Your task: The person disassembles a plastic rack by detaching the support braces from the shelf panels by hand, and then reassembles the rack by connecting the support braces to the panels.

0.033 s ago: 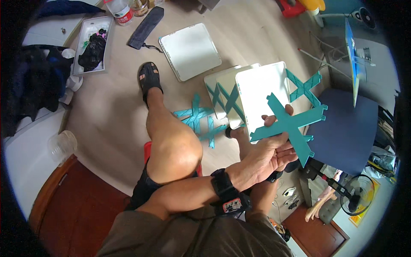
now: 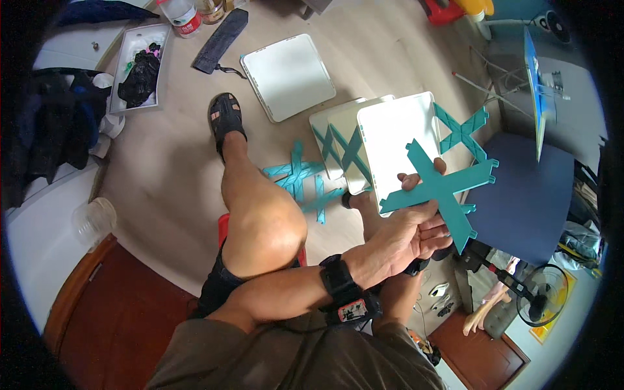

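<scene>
A teal X-shaped plastic piece (image 2: 439, 185) with small clips at its arm ends is held up in front of me. My left hand (image 2: 390, 244) grips its lower edge, thumb on the near face. From behind, fingers of my right hand (image 2: 410, 181) curl over the piece; the rest of that hand is hidden. Beyond it stand several white panels in a row, the nearest white panel (image 2: 390, 130) partly covered by the piece. Teal cross braces (image 2: 351, 156) show between them on the left, and another teal cross (image 2: 463, 133) sticks out on the right.
Loose teal crosses (image 2: 296, 170) lie on the floor beside my leg. Farther off are a single white panel (image 2: 289, 78), a dark umbrella pouch (image 2: 222, 42) and a white tray (image 2: 166, 58) holding a black bag. A blue seat (image 2: 520, 195) and a fan (image 2: 543, 296) stand at right.
</scene>
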### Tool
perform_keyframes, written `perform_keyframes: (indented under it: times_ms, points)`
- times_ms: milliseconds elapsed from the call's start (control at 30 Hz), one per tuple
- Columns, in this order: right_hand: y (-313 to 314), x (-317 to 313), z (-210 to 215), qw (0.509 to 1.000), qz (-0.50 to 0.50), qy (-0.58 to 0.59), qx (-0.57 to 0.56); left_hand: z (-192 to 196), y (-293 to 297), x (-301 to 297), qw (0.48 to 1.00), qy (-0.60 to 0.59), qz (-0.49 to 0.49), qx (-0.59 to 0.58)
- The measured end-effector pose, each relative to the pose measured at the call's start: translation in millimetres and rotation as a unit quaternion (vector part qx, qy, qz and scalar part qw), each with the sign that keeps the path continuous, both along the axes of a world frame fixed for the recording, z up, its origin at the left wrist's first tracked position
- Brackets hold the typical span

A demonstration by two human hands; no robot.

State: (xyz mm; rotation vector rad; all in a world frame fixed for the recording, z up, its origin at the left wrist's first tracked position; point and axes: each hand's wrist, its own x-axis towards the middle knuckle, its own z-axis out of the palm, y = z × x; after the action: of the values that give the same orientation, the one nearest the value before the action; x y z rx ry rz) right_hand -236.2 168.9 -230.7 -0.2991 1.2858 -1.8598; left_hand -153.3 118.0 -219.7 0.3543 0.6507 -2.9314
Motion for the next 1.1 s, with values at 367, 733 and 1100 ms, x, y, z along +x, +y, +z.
perform_keyframes:
  times_ms: [367,733,1100]
  points:
    - [4,-30,-2,0.984,0.07,0.159,-0.044,5,1,16,0.914,0.13,-0.174,-0.341]
    - [-16,-13,-1,0.925,-0.085,0.316,0.191,-81,19,19,0.848,-0.101,-0.217,-0.473]
    - [-9,-24,-29,0.908,0.028,0.333,0.253,-116,20,3,0.85,-0.423,0.018,-0.312]
